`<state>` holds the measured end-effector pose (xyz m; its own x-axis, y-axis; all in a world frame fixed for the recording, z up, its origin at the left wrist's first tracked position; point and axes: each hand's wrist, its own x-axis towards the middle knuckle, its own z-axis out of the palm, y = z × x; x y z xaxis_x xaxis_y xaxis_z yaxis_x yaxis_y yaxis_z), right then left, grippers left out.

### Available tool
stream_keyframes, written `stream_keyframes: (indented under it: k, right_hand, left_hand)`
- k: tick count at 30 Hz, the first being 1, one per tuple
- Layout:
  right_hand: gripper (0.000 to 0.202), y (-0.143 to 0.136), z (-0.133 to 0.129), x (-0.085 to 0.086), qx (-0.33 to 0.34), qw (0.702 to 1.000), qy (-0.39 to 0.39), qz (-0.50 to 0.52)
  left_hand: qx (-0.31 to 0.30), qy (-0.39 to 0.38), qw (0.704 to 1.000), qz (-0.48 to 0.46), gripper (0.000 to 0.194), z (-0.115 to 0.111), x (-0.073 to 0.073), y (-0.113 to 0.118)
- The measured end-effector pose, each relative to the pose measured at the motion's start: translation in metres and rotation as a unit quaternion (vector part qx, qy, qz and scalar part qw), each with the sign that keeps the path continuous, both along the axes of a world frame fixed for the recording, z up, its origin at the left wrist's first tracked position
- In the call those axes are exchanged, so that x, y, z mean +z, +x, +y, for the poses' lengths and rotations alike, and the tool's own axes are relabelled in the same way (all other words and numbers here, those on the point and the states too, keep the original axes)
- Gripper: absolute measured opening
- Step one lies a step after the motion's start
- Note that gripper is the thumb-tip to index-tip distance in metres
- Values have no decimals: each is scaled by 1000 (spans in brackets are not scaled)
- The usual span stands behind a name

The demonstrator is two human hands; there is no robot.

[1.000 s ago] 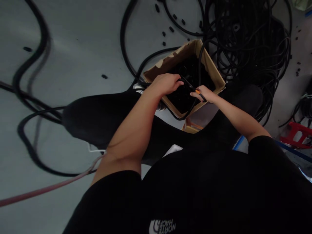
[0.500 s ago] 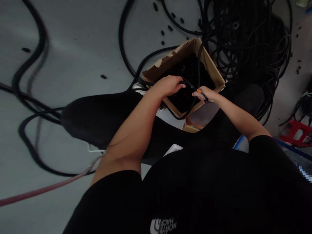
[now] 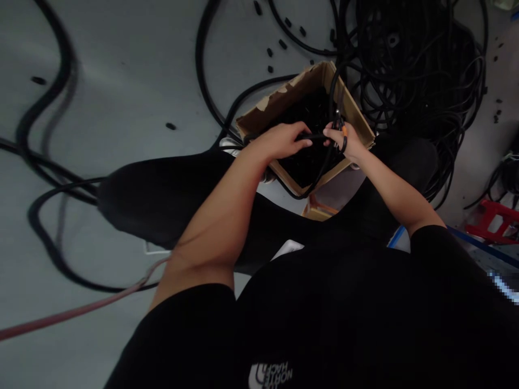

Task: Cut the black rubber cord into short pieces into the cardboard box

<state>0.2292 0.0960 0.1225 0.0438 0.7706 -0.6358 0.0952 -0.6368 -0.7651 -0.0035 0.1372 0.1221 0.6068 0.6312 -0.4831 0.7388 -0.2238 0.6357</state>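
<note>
My left hand [image 3: 287,139] is closed on a black rubber tube [image 3: 314,136] above an open cardboard box [image 3: 359,116]. My right hand [image 3: 344,139] has its fingertips closed on the tube's other side, a short way from my left fingers. Scissors [image 3: 344,131] with orange and black handles are also held in my right hand, their blades turned up toward the far side of the box. Dark pieces lie inside the box; they are too dim to tell apart. The tube's end is hidden by my right fingers.
A tangled heap of black tubing [image 3: 405,70] lies beyond the box on the right. Several short black pieces [image 3: 283,44] are scattered on the floor. Long black tube loops [image 3: 65,54] and a pinkish hose [image 3: 81,313] run at left. A red plastic object [image 3: 492,221] stands at right.
My right hand has turned the scissors from pointing left, at the tube by my left hand, to pointing up and away. Its fingertips now grip the tube.
</note>
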Motion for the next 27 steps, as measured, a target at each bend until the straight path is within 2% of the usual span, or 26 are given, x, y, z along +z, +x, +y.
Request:
stream_keyframes:
  k: [3,6,9,12,16,22,27]
  right_hand:
    - [36,6,4,-1,-24,999,-21,10]
    - [25,9,1,0,-14,996,-70,53]
    - [16,8,-5,2,12,991,-109,76]
    - [12,7,-11,4,73,989,-121,50]
    - [12,4,-16,2,154,981,-117,23]
    - [14,2,-11,3,134,983,-128,12]
    - [20,2,-9,6,142,977,-159,18]
  left_hand:
    - [45,19,999,-5,47,9,9,-16]
    - [70,41,997,-3,42,11,11,-24]
    - [103,68,992,6,44,10,9,-26]
    - [128,80,989,13,47,9,6,-26]
    - [105,72,992,12,48,7,2,-23]
    - [74,59,995,-7,49,3,-4,-18]
    - [72,45,996,12,49,2,4,-16]
